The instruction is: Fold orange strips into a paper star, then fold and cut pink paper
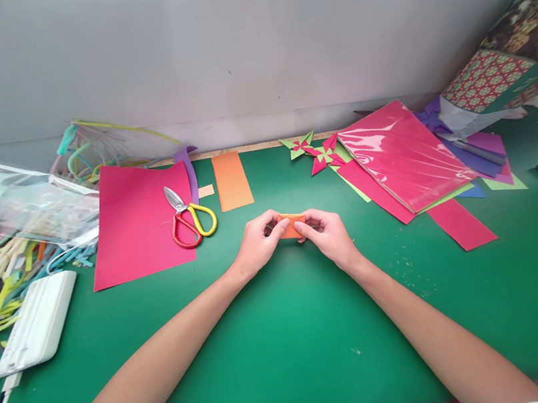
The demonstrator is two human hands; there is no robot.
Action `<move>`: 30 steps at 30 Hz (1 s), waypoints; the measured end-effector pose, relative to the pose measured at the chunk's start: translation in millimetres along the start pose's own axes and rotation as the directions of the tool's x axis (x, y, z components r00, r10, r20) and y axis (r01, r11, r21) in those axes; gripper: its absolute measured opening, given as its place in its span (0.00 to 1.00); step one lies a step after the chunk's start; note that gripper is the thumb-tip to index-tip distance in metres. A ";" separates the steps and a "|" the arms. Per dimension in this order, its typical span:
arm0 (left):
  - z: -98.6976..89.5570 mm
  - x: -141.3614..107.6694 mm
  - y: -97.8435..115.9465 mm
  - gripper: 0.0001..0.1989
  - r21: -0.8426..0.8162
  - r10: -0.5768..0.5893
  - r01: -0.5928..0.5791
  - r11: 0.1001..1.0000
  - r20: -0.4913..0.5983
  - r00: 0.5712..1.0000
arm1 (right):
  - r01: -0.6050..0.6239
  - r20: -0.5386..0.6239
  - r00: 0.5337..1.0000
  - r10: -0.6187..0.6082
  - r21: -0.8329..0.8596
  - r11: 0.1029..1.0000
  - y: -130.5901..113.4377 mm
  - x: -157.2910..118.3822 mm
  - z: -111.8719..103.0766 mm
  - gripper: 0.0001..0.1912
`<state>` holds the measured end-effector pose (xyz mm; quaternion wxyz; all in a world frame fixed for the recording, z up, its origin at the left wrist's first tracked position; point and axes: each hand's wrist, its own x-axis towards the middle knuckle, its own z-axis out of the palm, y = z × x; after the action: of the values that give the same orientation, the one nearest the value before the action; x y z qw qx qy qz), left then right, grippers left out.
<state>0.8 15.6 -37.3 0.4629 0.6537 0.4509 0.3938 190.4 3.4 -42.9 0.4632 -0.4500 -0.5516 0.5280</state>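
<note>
A small folded orange paper piece (292, 227) is at the middle of the green table (290, 340), its long axis running left to right. The left hand (260, 238) and right hand (325, 231) each pinch an end, thumb and fingers closed. Beyond lies an orange strip (233, 181); left, scissors (180, 208) overlap a red sheet (139, 231), blades pointing away; right, paper stars (323, 155) adjoin a wrapped red pack (407, 157).
</note>
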 end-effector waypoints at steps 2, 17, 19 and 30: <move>-0.2 0.0 -1.0 0.16 0.015 0.009 -0.009 1.000 -0.002 1.000 | 0.002 0.009 1.000 -0.002 -0.011 1.000 -1.1 -0.4 0.4 0.13; -0.9 -1.3 4.5 0.18 -0.018 0.013 -0.012 1.000 0.047 0.999 | 0.006 -0.015 1.000 -0.007 -0.028 1.000 -1.9 0.2 -2.4 0.15; -0.7 -1.0 3.7 0.18 -0.024 0.011 -0.009 1.000 0.052 0.999 | 0.006 -0.015 1.000 -0.007 -0.041 0.999 -1.9 -0.1 -2.5 0.16; -1.8 0.8 0.8 0.17 -0.007 0.014 -0.013 1.000 0.101 0.995 | 0.060 -0.042 0.997 -0.064 -0.077 0.995 2.1 0.7 -3.7 0.16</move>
<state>-0.5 16.7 -36.0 0.4846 0.6742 0.4212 0.3649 193.9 4.8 -44.9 0.4741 -0.4615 -0.5745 0.4818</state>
